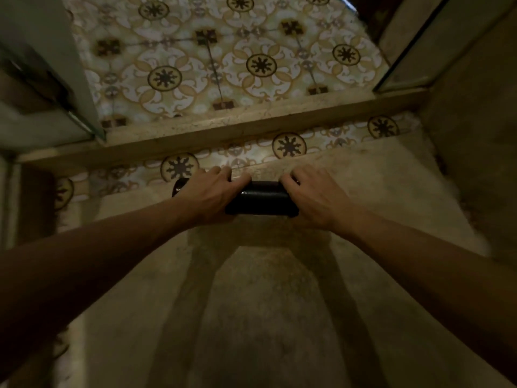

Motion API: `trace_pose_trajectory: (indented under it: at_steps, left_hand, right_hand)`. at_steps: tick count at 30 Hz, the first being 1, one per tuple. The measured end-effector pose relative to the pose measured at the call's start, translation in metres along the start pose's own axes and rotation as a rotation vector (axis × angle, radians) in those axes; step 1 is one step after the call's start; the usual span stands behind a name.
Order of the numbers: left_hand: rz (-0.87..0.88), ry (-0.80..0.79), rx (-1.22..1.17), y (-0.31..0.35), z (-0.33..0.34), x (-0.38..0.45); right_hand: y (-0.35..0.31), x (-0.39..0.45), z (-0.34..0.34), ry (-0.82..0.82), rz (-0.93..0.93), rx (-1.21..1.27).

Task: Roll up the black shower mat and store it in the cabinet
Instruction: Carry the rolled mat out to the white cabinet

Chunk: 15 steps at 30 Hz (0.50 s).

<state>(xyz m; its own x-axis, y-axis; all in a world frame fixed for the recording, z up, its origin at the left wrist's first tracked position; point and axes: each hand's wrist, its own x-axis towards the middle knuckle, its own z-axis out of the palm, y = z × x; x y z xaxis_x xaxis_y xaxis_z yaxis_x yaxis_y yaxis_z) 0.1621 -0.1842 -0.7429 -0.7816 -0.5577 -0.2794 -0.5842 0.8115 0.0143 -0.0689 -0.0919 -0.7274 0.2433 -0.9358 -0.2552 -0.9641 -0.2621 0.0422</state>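
Left hand (208, 191) and right hand (313, 196) both clamped over the glossy black rolled-up shower mat (261, 198) on the beige floor; squeeze evenly, lift level so the roll stays tight.

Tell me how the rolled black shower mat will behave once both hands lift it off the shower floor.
The rolled black shower mat looks glossy, so it may be slippery. It is wound into a tight cylinder, so it will probably spring open if the left hand or right hand loosens. Set down, it would likely roll.
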Motion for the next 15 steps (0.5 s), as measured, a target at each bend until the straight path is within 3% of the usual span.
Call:
trace_pose_trajectory:
  at_steps: [11, 15]
  left_hand:
    - [0.061, -0.062, -0.106, 0.069, -0.247, -0.149]
    - [0.064, -0.021, -0.116, 0.094, -0.353, -0.214]
  right_hand:
    - [-0.044, -0.172, -0.251, -0.068, 0.131, 0.125]
    - [-0.066, -0.238, -0.349, 0.005, 0.172, 0.105]
